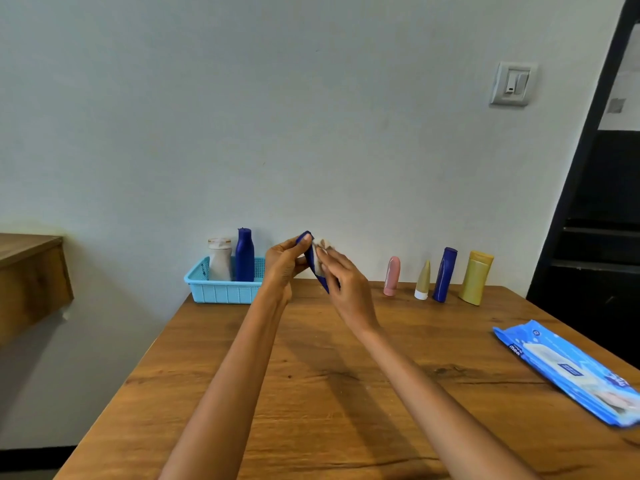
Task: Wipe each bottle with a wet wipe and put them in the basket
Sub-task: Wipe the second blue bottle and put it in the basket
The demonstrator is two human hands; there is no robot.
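A: Bottle (pixel 317 268), dark blue: held tilted above table (pixel 311 375), gripped by left hand (pixel 282 263), exposing side for wiping.

B: Wet wipe (pixel 320 249): pinched in right hand (pixel 346 285), pressed against bottle. Basket (pixel 221 289) just left, already holding two.

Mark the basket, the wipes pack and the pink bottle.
basket (pixel 221 292): head view, front wall.
wipes pack (pixel 568 370): head view, middle of its top face.
pink bottle (pixel 392 276): head view, mid-body.
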